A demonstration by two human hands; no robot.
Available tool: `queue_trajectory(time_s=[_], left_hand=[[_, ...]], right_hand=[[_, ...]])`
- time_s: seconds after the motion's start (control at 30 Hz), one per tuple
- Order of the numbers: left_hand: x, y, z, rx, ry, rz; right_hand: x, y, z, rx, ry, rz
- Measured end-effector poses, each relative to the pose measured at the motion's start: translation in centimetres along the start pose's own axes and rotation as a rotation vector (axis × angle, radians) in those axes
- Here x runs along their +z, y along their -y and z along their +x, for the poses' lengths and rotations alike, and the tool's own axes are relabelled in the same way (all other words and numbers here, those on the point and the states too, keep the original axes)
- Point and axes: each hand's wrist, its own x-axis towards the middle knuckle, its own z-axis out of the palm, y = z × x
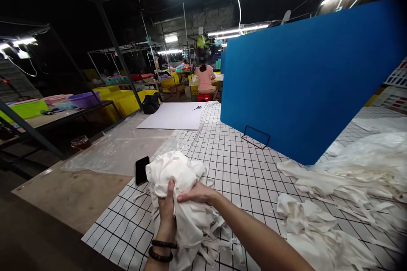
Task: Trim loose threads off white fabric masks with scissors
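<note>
A bunched heap of white cloth [173,167] with loose straps stands up from the checkered tablecloth in front of me. My left hand [167,203], with dark bracelets at the wrist, grips the near side of it, thumb pointing up. From the right, my right hand [197,192] is closed on the same heap, its thumb near the left one. Folds of cloth hide most of the fingers on both hands. Just left of the heap lies a black phone [141,170].
A large blue board [286,80] stands on the checkered tablecloth [222,152] by a black wire stand [256,136]. More white cloth [321,228] lies at right. White board [171,115], scissors [199,107] and a black bag [151,103] sit farther back. A person [205,77] sits beyond.
</note>
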Motion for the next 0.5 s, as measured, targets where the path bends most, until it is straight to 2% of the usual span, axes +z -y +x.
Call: queue_trajectory(time_s=[0.13, 0.23, 0.3, 0.4, 0.5], left_hand=[[-0.1, -0.8, 0.2, 0.020, 0.044, -0.031], [-0.3, -1.7, -2.0, 0.075, 0.062, -0.084], [-0.1, -3.0, -4.1, 0.133, 0.051, -0.090], [1.1, -6.2, -7.5, 0.215, 0.065, -0.068], [3.8, -9.7, -10.5, 0.301, 0.163, -0.121]], right_hand=[[1.0, 0.2, -1.4, -0.017, 0.060, 0.101], [1.1, 0.7, -3.2, -0.062, 0.084, 0.178], [0.7, 1.5, -4.6, -0.097, 0.084, 0.174], [-0.7, 3.7, -7.1, -0.085, -0.002, 0.028], [-2.9, 6.1, -10.6, -0.062, -0.189, -0.160]])
